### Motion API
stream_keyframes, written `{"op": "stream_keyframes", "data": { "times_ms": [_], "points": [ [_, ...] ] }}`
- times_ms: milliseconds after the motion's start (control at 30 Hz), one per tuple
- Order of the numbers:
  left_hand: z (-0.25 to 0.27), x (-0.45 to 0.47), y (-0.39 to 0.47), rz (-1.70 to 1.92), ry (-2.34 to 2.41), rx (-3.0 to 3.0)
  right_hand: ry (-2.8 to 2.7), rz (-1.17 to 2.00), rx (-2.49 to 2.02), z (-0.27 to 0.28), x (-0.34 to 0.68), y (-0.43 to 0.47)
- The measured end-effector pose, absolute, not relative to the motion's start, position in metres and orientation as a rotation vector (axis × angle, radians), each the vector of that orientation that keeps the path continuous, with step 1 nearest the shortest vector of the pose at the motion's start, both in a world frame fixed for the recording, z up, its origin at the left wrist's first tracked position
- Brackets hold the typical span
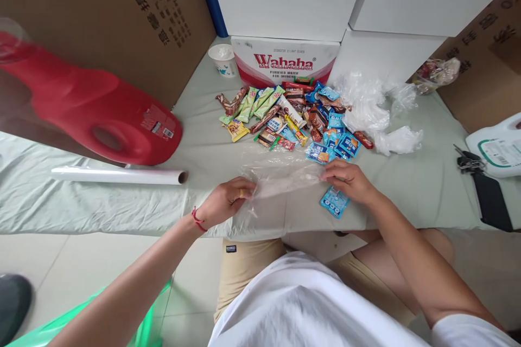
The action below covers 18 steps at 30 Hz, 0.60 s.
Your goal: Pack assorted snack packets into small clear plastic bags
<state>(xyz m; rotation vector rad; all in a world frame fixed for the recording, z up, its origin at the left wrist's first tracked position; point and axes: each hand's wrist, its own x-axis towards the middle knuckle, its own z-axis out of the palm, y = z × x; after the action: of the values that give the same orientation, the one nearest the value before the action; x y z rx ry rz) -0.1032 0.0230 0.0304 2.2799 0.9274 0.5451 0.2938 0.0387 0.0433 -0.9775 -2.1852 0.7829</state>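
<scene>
A clear plastic bag (285,178) is stretched sideways low over the cloth-covered table, one end in each hand. My left hand (230,200) pinches its left end, with a ring and a red string bracelet showing. My right hand (349,178) grips its right end, fingers pressed together. Just below my right hand lies a blue snack packet (334,201). Beyond the bag spreads a pile of wrapped snacks: green sticks (266,102), a yellow packet (236,130), brown wrapped bars (265,118) and several blue packets (319,152). Whether anything sits inside the bag I cannot tell.
Crumpled clear bags (366,108) lie right of the snacks. A Wahaha carton (285,62) and a paper cup (223,60) stand behind. At left are a red jug (97,103) and a white roll (122,174); at right, keys (468,161) and a white bottle (499,146).
</scene>
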Motion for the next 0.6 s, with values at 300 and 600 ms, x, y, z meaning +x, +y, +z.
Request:
{"op": "stream_keyframes", "data": {
  "times_ms": [300,600],
  "points": [
    [0.065,-0.116,0.021,0.546,1.25,1.996,-2.347,0.842,-1.038,0.035,0.323,0.004],
    [0.079,-0.04,0.062,0.656,0.982,2.259,-2.107,0.258,-1.321,0.091,0.276,-0.004]
  ]
}}
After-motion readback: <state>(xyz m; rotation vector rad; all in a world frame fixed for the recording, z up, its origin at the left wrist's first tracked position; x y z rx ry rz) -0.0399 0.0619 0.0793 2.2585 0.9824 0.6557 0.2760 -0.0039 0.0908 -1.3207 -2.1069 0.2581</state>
